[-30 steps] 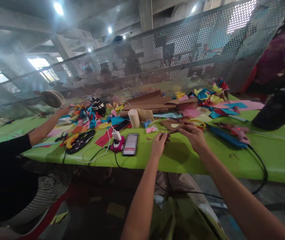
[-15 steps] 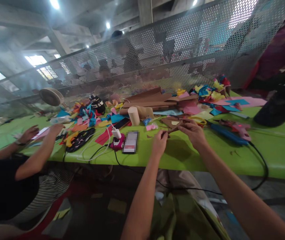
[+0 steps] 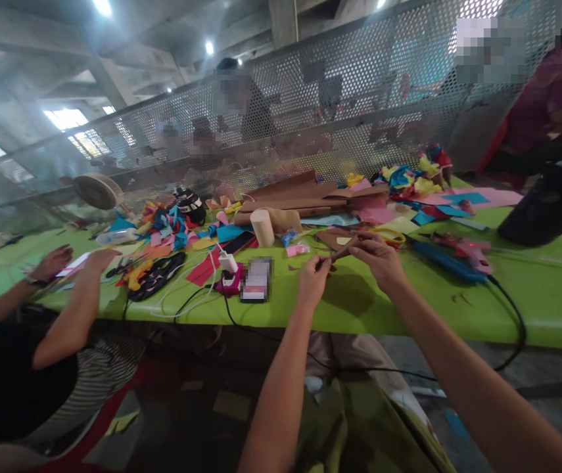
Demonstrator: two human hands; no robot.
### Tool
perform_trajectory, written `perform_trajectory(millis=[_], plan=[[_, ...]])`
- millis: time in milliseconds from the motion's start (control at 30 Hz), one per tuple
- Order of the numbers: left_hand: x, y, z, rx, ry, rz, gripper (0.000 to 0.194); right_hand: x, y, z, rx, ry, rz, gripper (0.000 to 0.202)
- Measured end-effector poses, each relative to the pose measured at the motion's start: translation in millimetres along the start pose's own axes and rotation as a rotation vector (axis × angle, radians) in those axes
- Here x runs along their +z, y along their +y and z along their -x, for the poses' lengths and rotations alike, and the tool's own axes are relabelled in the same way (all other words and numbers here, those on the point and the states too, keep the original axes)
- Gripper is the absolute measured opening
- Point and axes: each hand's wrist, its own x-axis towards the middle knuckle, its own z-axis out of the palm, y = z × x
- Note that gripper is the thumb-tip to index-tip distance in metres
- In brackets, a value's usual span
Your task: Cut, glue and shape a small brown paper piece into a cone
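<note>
Between my two hands, just above the green table (image 3: pixel 290 312), runs a narrow strip of brown paper (image 3: pixel 342 252). My left hand (image 3: pixel 314 279) pinches its near end, and my right hand (image 3: pixel 379 258) grips the far end with thumb and fingers. Whether the strip is folded or rolled I cannot tell. Behind it lie a larger brown paper piece (image 3: pixel 330 238) and yellow-handled scissors (image 3: pixel 390 235), partly hidden by my right hand. A pink glue gun (image 3: pixel 478 255) rests to the right, beside a blue tool-like object (image 3: pixel 445 263).
A phone (image 3: pixel 256 281), a magenta plug adapter (image 3: pixel 229 279) and cables lie left of my hands. A cream cylinder (image 3: pixel 262 228) stands behind them. Coloured paper scraps and brown sheets (image 3: pixel 290 194) line the back. A dark bottle (image 3: pixel 532 203) leans right. A co-worker's hands (image 3: pixel 54 263) work at left.
My hands keep their pinch on the brown strip, almost unmoved. The view has shifted slightly. The co-worker's arm at left has moved a little.
</note>
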Motion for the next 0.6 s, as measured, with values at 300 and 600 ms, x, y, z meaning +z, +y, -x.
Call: perform_trajectory(millis=[300, 600], plan=[[2.3, 1.6, 2.0, 0.047, -0.012, -0.036, 0.017, -0.2, -1.2, 0.0, -0.018, -0.022, 0.022, 0.023], [1.7, -2.5, -2.4, -0.014, -0.061, 0.033, 0.021, 1.7, -6.1, 1.8, -0.041, -0.100, -0.010, 0.025]])
